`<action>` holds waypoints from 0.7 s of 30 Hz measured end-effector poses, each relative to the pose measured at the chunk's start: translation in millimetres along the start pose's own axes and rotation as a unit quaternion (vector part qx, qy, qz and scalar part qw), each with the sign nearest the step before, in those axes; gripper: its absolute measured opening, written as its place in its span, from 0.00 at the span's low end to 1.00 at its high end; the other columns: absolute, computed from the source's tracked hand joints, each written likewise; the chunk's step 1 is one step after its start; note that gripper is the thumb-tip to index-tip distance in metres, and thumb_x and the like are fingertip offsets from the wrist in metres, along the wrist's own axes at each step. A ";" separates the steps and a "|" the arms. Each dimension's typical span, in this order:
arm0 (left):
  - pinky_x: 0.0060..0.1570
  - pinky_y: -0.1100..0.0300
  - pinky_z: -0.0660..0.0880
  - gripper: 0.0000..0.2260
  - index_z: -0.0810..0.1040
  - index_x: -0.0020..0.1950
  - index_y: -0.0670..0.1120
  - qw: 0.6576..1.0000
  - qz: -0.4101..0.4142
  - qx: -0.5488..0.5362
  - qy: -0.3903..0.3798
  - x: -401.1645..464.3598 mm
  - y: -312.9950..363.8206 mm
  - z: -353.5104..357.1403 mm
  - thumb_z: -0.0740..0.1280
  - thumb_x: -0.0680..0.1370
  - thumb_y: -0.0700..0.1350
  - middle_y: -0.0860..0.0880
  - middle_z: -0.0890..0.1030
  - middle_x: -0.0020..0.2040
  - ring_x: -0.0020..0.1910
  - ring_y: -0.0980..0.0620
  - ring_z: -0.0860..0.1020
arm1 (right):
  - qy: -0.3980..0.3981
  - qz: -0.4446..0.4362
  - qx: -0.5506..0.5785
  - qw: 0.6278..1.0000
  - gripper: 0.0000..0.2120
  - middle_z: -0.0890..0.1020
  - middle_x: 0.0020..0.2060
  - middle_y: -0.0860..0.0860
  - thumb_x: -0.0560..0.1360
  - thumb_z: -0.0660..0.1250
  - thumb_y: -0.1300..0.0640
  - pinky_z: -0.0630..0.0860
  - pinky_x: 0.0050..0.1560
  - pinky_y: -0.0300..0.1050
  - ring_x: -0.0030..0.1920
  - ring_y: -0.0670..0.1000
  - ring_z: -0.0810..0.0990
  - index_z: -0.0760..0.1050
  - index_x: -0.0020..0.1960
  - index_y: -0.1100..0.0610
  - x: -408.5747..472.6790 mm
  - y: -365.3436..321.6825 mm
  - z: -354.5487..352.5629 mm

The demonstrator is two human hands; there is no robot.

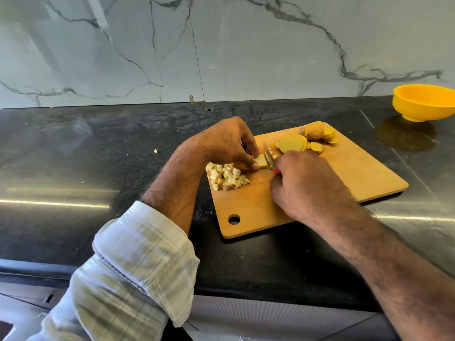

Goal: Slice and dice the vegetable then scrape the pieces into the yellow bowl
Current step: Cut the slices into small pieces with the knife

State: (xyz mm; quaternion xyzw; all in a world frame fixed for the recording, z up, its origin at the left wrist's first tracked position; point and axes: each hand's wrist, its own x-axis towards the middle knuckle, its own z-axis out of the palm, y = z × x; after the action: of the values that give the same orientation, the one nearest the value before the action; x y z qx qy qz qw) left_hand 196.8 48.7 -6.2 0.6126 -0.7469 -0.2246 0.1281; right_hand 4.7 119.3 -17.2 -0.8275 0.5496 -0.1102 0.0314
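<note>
The right hand [305, 183] hides nearly all of the knife [268, 157] handle; the yellow bowl [424, 102] is cut by the right picture edge; the left hand [227, 141] covers part of the vegetable piece [261, 161].

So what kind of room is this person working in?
Most likely a home kitchen: a polished black stone counter runs below a white marble-veined backsplash, and sliced vegetable is being diced with a knife on a rectangular wooden cutting board, with a round yellow plastic bowl nearby.
</note>
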 end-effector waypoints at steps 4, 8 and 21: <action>0.55 0.60 0.78 0.13 0.87 0.57 0.49 1.000 -0.007 0.000 0.003 0.0 -0.5 -0.6 0.80 0.74 0.48 0.54 0.85 0.55 0.54 0.58 0.81 | 0.012 -0.006 0.013 1.000 0.07 0.73 0.40 0.51 0.80 0.64 0.56 0.66 0.43 0.44 0.42 0.50 0.70 0.69 0.45 0.55 -12.8 -5.4 -1.1; 0.46 0.67 0.73 0.12 0.88 0.56 0.48 1.000 -0.011 -0.009 -0.001 2.2 -1.7 0.2 0.80 0.74 0.47 0.59 0.84 0.51 0.49 0.62 0.79 | -0.020 0.000 0.023 1.000 0.10 0.76 0.43 0.51 0.79 0.68 0.49 0.76 0.41 0.44 0.44 0.51 0.76 0.77 0.55 0.55 -1.7 -5.9 7.5; 0.58 0.55 0.79 0.11 0.89 0.53 0.50 1.000 -0.013 -0.014 -0.004 1.5 -1.8 0.2 0.81 0.73 0.48 0.56 0.86 0.53 0.55 0.57 0.81 | -0.056 0.003 -0.046 0.997 0.05 0.68 0.34 0.50 0.77 0.68 0.54 0.70 0.42 0.47 0.41 0.52 0.72 0.77 0.50 0.56 21.2 -13.9 6.5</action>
State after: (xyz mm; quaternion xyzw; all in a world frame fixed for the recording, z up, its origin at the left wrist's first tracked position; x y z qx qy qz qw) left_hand 197.9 47.0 -7.3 0.6196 -0.7361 -0.2390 0.1306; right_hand 26.5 104.9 -18.0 -0.8314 0.5538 -0.0381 0.0249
